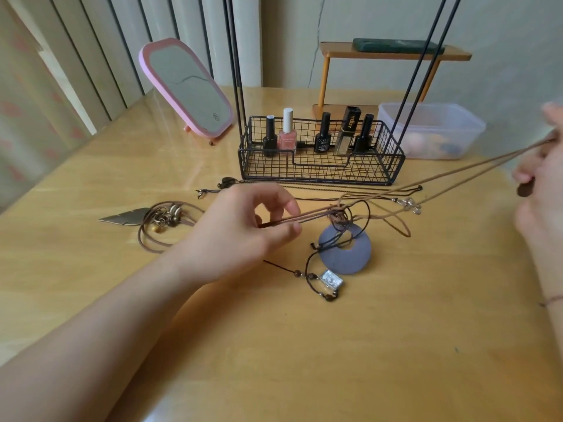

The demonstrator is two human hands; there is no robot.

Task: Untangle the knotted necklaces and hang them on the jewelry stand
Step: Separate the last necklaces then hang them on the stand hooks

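A tangle of brown and black necklace cords lies mid-table, knotted above a round blue-grey disc pendant. A silver rectangular pendant on a beaded black cord lies just in front of it. My left hand pinches brown cord strands left of the knot. My right hand, at the frame's right edge, grips the far end of the brown cords and holds them raised and taut. The black wire jewelry stand rises behind, its top out of view. A separate leaf-pendant necklace lies to the left.
The stand's basket holds several nail polish bottles. A pink mirror leans at the back left. A clear plastic box and a small wooden shelf stand at the back right. More thin chains lie before the basket.
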